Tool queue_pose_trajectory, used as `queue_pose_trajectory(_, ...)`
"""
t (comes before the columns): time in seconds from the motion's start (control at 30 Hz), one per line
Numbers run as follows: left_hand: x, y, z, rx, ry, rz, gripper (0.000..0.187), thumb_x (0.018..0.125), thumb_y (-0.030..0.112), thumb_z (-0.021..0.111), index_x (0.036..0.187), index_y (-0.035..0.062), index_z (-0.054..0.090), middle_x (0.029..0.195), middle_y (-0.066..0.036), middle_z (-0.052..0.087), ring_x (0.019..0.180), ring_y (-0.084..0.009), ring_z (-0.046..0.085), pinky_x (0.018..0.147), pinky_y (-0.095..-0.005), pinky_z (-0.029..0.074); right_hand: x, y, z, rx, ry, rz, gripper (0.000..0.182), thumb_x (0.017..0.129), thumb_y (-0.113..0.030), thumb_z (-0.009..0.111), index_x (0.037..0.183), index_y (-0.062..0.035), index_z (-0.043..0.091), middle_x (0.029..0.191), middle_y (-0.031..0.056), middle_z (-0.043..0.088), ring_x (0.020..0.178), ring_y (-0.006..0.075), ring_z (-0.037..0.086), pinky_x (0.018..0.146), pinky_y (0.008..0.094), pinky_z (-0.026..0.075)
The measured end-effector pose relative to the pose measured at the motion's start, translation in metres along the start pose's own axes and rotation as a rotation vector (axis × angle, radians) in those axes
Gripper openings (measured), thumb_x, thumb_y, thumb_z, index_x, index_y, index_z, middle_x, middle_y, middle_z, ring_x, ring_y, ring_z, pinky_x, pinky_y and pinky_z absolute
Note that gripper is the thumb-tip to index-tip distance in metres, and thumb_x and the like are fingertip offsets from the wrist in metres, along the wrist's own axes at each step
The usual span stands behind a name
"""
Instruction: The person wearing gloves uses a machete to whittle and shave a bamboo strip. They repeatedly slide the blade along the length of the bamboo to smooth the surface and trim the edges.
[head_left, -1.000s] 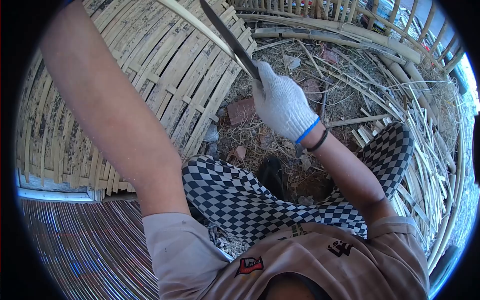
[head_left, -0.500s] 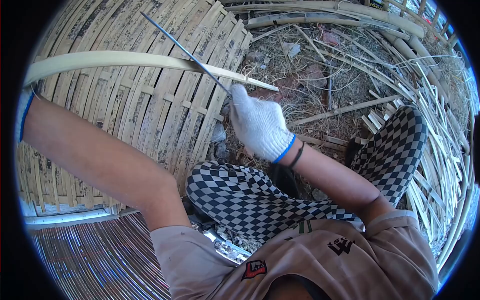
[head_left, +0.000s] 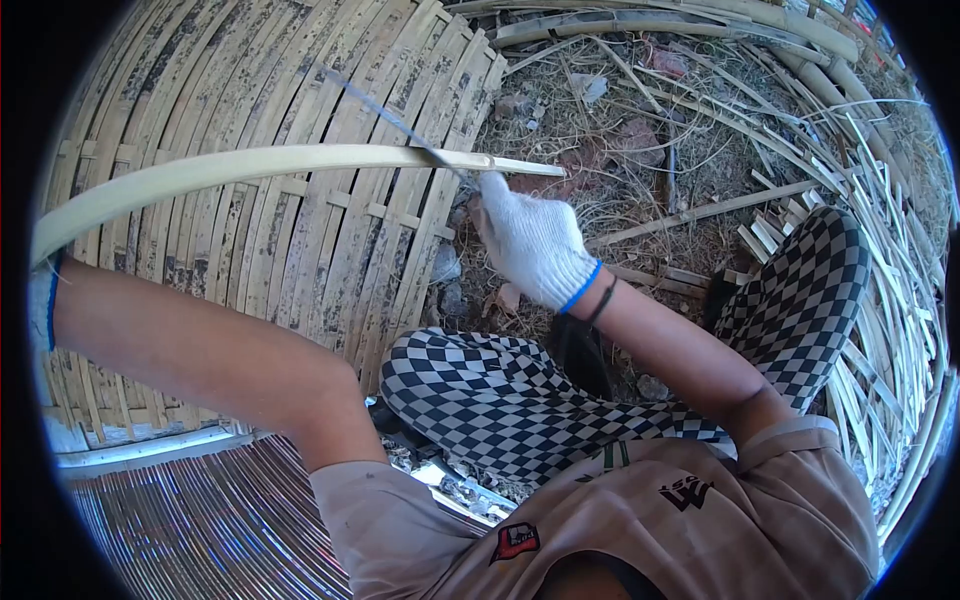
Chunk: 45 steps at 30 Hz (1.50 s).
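My right hand (head_left: 535, 240), in a white knit glove with a blue cuff, is closed around a knife. Its handle is hidden in the glove. The long thin knife blade (head_left: 385, 113) points up and left, blurred, and crosses a pale bamboo strip (head_left: 250, 162) near the strip's narrow right end. The strip curves from the left edge of the view to just above my right hand. At that left edge only the glove cuff of my left hand (head_left: 43, 305) shows, right by the strip; its fingers are out of sight.
A woven bamboo panel (head_left: 235, 235) lies under the strip. Dry shavings and stones cover the ground (head_left: 600, 150). Cut bamboo slivers (head_left: 885, 370) pile up at right beside my checkered trouser leg (head_left: 800, 280). Bamboo poles (head_left: 690, 25) lie at the back; a slatted surface (head_left: 200, 520) is lower left.
The strip's left part and my left forearm have dropped lower in view. My right hand and the knife have shifted slightly right and down, the blade still across the strip.
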<state>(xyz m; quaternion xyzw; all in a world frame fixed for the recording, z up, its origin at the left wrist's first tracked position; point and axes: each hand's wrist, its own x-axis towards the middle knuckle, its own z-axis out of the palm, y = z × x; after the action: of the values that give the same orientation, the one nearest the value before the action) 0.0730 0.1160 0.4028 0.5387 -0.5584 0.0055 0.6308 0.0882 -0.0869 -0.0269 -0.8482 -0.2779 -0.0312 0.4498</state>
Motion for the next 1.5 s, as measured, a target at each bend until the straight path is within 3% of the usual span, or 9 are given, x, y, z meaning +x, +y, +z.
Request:
queue_pose_trajectory(0.07,-0.007,-0.007,0.009,0.086,0.157,0.038,0.041,0.102,0.035,0.055,0.067,0.0181,0.041,0.049,0.010,0.031,0.038,-0.0039,0.030,0.038,-0.0217,0.032,0.009,0.023,0.022,0.087,-0.133,0.269,0.022,0.099,-0.017,0.057,0.112,-0.0014,0.048,0.071,0.0195,0.067,0.073,0.0419,0.071,0.063,0.0524,0.055)
queue_pose_trajectory(0.37,-0.032,0.008,-0.003,0.233,0.329,0.134,0.042,0.101,0.036,0.054,0.066,0.0192,0.037,0.051,0.009,0.025,0.038,-0.0061,0.026,0.038,-0.0224,0.028,-0.007,0.016,0.022,-0.029,-0.122,0.081,0.024,0.096,-0.014,0.059,0.114,-0.0019,0.048,0.077,0.0194,0.070,0.066,0.0403,0.070,0.055,0.0497,0.055)
queue_pose_trajectory(0.57,-0.073,0.122,-0.095,0.397,0.596,0.207,0.032,0.099,0.042,0.051,0.084,0.0139,0.056,0.074,0.002,0.051,0.066,-0.0149,0.055,0.061,-0.0391,0.048,-0.002,-0.007,-0.007,-0.040,-0.141,0.088,0.025,0.096,-0.013,0.058,0.115,-0.0010,0.047,0.076,0.0215,0.070,0.073,0.0411,0.072,0.059,0.0520,0.055)
queue_pose_trajectory(0.7,-0.062,0.070,-0.030,0.730,0.824,0.372,0.037,0.096,0.048,0.053,0.087,0.0131,0.059,0.071,0.004,0.052,0.063,-0.0153,0.058,0.064,-0.0386,0.051,-0.001,0.044,0.037,0.036,-0.064,0.060,0.024,0.099,-0.016,0.055,0.116,0.0004,0.048,0.075,0.0227,0.069,0.072,0.0421,0.071,0.060,0.0545,0.055)
queue_pose_trajectory(0.93,-0.074,0.058,-0.026,0.462,0.530,0.277,0.033,0.098,0.039,0.053,0.074,0.0175,0.045,0.061,0.007,0.038,0.050,-0.0100,0.041,0.050,-0.0286,0.036,-0.003,0.000,-0.014,-0.050,-0.234,0.077,0.023,0.099,-0.016,0.054,0.114,0.0008,0.049,0.073,0.0225,0.068,0.074,0.0409,0.071,0.061,0.0540,0.055)
queue_pose_trajectory(1.1,-0.065,0.044,-0.017,0.408,0.323,0.237,0.040,0.099,0.032,0.053,0.065,0.0206,0.035,0.054,0.009,0.028,0.041,-0.0063,0.029,0.040,-0.0215,0.026,0.004,0.036,0.009,-0.091,-0.031,0.021,0.022,0.101,-0.020,0.054,0.113,-0.0025,0.048,0.071,0.0201,0.068,0.066,0.0423,0.069,0.057,0.0527,0.054)
queue_pose_trajectory(1.27,-0.053,0.017,-0.001,0.294,0.376,0.269,0.042,0.099,0.032,0.055,0.063,0.0210,0.035,0.052,0.010,0.029,0.039,-0.0056,0.027,0.039,-0.0216,0.025,0.004,0.028,0.003,-0.084,-0.147,0.075,0.022,0.102,-0.022,0.053,0.113,-0.0028,0.049,0.072,0.0208,0.068,0.066,0.0426,0.069,0.058,0.0527,0.054)
queue_pose_trajectory(1.33,-0.047,0.022,0.001,0.332,0.331,0.221,0.046,0.102,0.035,0.057,0.063,0.0209,0.036,0.051,0.010,0.030,0.038,-0.0053,0.028,0.038,-0.0210,0.027,0.014,0.079,0.031,-0.086,-0.214,0.136,0.023,0.096,-0.014,0.057,0.113,0.0017,0.054,0.087,0.0248,0.073,0.084,0.0397,0.074,0.068,0.0520,0.057)
queue_pose_trajectory(1.5,-0.039,0.018,-0.007,0.420,0.147,0.225,0.049,0.106,0.037,0.056,0.064,0.0191,0.039,0.050,0.009,0.035,0.037,-0.0049,0.034,0.037,-0.0198,0.032,0.005,0.030,-0.009,-0.101,-0.061,0.049,0.020,0.103,-0.021,0.053,0.113,-0.0029,0.051,0.065,0.0169,0.064,0.065,0.0393,0.069,0.057,0.0497,0.054)
